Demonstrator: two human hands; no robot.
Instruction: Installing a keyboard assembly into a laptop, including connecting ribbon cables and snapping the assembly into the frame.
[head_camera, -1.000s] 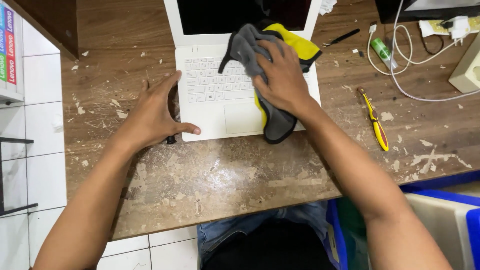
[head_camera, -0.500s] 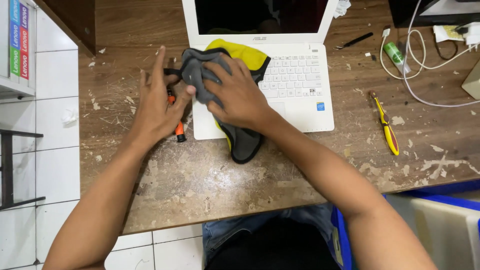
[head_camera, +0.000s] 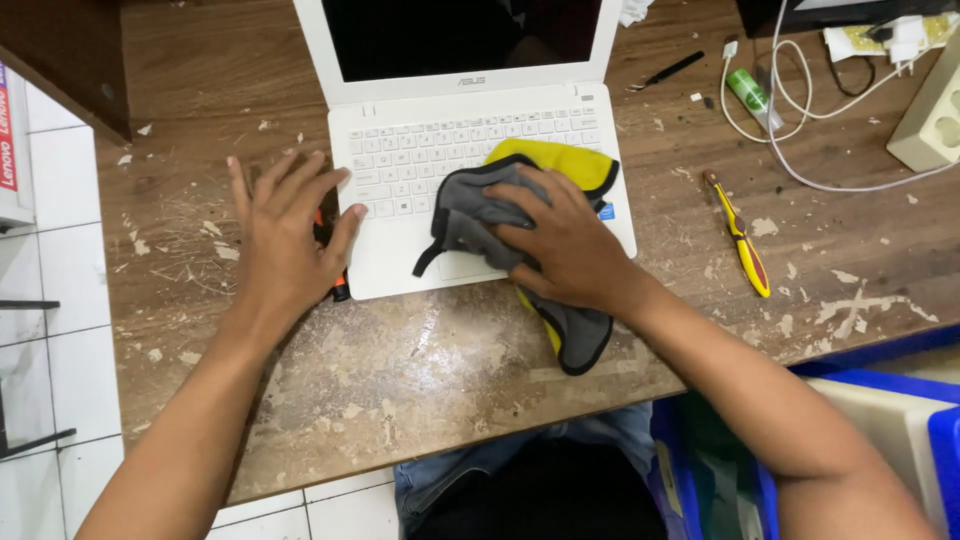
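I see right hand (head_camera: 570, 245) pressing grey-and-yellow microfibre cloth (head_camera: 500, 205) onto open white laptop (head_camera: 400, 160). Left hand (head_camera: 285, 235) flat, fingers spread, half-hiding an orange-black tool (head_camera: 340, 285). Blue plastic bin (head_camera: 900, 370) cut off, contents unclear

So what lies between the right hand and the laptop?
A grey and yellow cloth lies there; the right hand presses it onto the laptop, near the keyboard's lower right. The head view shows this.

Bright, even overhead light, sharp focus throughout. Soft short shadows under the arms; mild glare on the bench (head_camera: 420, 350). Slight wide-angle bend at the edges.
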